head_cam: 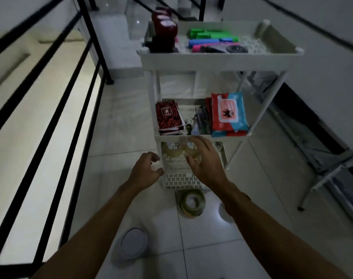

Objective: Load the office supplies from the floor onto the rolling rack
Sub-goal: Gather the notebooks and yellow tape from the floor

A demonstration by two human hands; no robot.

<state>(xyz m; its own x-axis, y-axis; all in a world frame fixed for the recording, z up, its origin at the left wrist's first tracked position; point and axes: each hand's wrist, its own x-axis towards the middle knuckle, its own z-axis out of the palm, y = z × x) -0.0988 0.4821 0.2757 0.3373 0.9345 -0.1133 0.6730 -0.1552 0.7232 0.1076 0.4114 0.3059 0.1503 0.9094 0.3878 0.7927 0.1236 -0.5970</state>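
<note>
My right hand (201,158) is down over the bottom tray (177,181) of the white rolling rack (222,59), fingers curled onto a clear tape roll (192,153). Looks like a pinch on its rim, though it's blurry there, so I can't see exactly how the fingertips sit. A second clear roll (171,152) lies in the same tray just to the left of it. My left hand (146,168) hangs beside the tray's left corner, fingers loosely curled, holding nothing, maybe brushing the rack post, can't tell for sure.

On the floor right in front of the rack there's a greenish tape roll (192,202), and nearer to me a white round lid-like thing (134,243) lying on the tiles.

Middle shelf has dark red notebooks (168,117) on the left, a red and blue wipes pack (230,113) on the right and some dark packets (201,119) between them. Top shelf holds green, blue and pink highlighters (211,40) plus dark red stamps (165,27) at its left end. Black railing (56,109) runs along my left.
</note>
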